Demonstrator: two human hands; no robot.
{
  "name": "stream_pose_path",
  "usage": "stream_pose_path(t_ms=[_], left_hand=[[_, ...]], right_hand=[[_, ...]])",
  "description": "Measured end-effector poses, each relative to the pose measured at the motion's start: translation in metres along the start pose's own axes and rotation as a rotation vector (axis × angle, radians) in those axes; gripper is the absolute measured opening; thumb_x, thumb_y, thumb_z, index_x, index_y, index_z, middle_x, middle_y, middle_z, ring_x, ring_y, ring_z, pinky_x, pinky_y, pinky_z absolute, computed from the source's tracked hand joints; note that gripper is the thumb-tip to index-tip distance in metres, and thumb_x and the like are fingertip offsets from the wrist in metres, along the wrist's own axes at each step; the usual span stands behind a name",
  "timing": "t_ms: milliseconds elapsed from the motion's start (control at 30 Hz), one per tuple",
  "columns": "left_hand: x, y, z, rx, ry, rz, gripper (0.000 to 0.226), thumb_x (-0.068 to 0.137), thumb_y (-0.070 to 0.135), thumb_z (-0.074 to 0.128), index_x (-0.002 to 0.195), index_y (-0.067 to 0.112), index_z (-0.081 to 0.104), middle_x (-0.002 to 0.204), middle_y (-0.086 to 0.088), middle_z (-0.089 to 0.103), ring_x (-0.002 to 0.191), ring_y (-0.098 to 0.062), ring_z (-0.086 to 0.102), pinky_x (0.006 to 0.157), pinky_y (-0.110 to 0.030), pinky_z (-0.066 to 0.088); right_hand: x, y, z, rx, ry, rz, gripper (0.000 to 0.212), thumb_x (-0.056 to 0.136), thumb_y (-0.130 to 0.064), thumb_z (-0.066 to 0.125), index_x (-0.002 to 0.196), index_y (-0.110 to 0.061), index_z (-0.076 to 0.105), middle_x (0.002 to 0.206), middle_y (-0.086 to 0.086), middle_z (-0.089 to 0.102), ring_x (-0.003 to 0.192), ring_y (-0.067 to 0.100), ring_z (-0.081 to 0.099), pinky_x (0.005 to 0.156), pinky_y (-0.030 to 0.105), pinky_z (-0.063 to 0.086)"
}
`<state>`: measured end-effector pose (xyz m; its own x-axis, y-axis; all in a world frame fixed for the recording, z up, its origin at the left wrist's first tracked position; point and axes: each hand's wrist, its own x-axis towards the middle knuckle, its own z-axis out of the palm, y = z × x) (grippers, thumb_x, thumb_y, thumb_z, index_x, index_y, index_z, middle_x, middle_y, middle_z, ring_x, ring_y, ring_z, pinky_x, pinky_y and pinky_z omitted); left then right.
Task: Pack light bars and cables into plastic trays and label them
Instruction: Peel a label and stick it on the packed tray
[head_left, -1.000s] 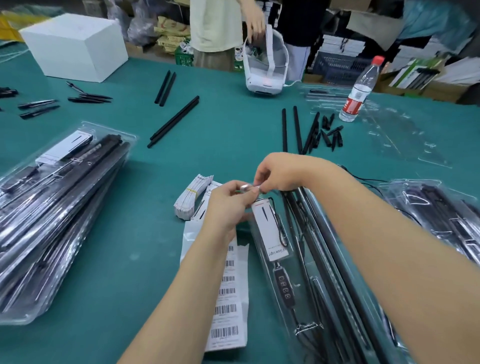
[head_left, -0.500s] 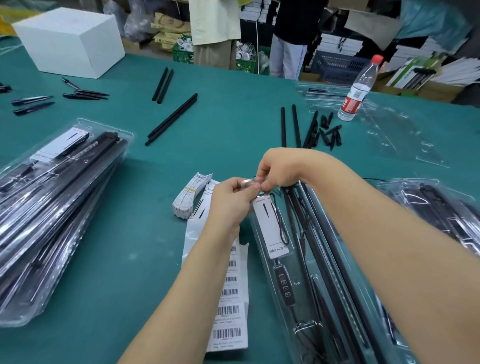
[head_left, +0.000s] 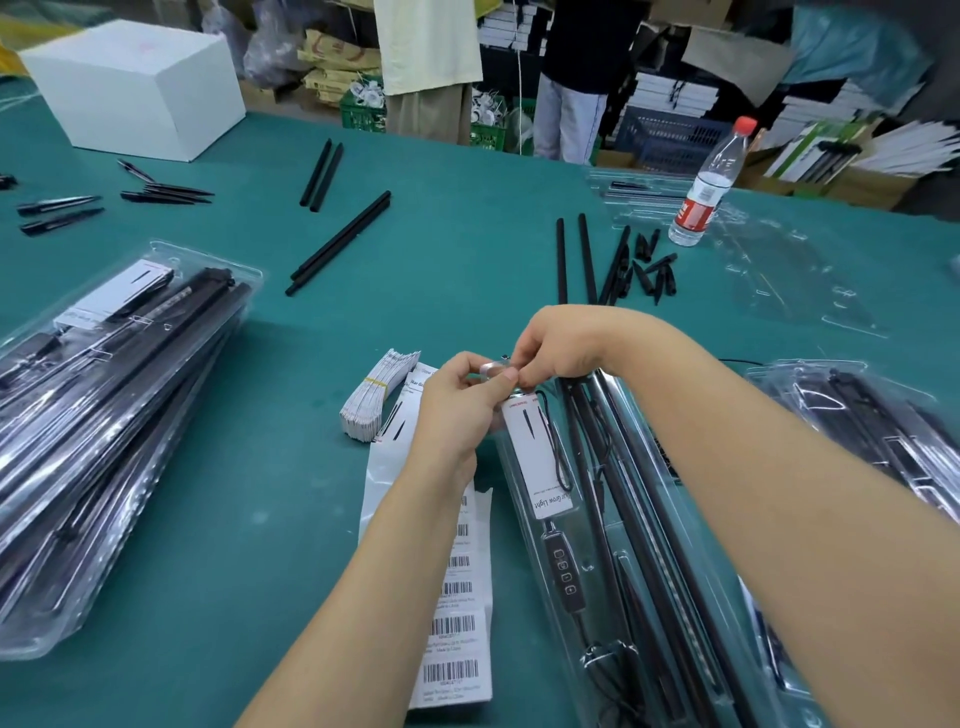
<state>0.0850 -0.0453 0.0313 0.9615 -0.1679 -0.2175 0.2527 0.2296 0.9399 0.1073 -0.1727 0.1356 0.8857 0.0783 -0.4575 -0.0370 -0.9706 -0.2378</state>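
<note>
A clear plastic tray (head_left: 519, 499) lies in front of me holding black light bars (head_left: 649, 519), a cable with an inline controller (head_left: 563, 569) and a white card (head_left: 537, 462). My left hand (head_left: 462, 405) and my right hand (head_left: 556, 343) meet at the tray's far end, both pinching the tray's small clear top tab (head_left: 491, 368) between fingertips. A strip of barcode labels (head_left: 457, 623) lies under my left forearm, with a banded bundle of white cards (head_left: 376, 395) beside it.
A stack of packed trays (head_left: 104, 415) fills the left, more packed trays (head_left: 872, 426) the right. Loose black bars (head_left: 337, 244) and small black spikes (head_left: 649, 265) lie on the green table, with a water bottle (head_left: 709, 187) and white box (head_left: 135, 85) behind. People stand beyond the far edge.
The person across the table no longer holds the white device over the edge. My hands stay together at the tray's top with little shift.
</note>
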Motion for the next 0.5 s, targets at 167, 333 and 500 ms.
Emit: stream_pose_path(t_ms=[167, 333, 500], left_hand=[[-0.001, 0.000, 0.002, -0.011, -0.013, 0.004, 0.015, 0.090, 0.010, 0.071, 0.083, 0.010, 0.058, 0.077, -0.010, 0.065, 0.071, -0.025, 0.060, 0.070, -0.040, 0.045], [-0.001, 0.001, 0.000, 0.060, 0.029, 0.002, 0.015, 0.089, 0.017, 0.072, 0.084, 0.010, 0.061, 0.077, -0.007, 0.063, 0.068, -0.024, 0.056, 0.059, -0.033, 0.045], [0.000, 0.005, -0.004, 0.086, 0.131, 0.012, 0.019, 0.087, 0.021, 0.072, 0.074, 0.016, 0.059, 0.074, -0.004, 0.059, 0.070, -0.022, 0.052, 0.065, -0.034, 0.042]], right_hand=[[0.003, 0.004, 0.004, 0.037, 0.044, 0.011, 0.006, 0.089, -0.022, 0.070, 0.085, -0.025, 0.073, 0.084, -0.008, 0.065, 0.079, 0.012, 0.055, 0.068, 0.024, 0.045], [0.000, 0.006, 0.010, 0.045, 0.065, -0.015, 0.011, 0.092, -0.026, 0.069, 0.100, -0.021, 0.074, 0.098, -0.001, 0.071, 0.092, 0.019, 0.062, 0.080, 0.031, 0.049], [-0.021, 0.004, 0.026, -0.217, 0.489, 0.133, 0.043, 0.093, -0.051, 0.060, 0.127, -0.025, 0.059, 0.125, 0.004, 0.060, 0.120, 0.027, 0.053, 0.102, 0.043, 0.040]])
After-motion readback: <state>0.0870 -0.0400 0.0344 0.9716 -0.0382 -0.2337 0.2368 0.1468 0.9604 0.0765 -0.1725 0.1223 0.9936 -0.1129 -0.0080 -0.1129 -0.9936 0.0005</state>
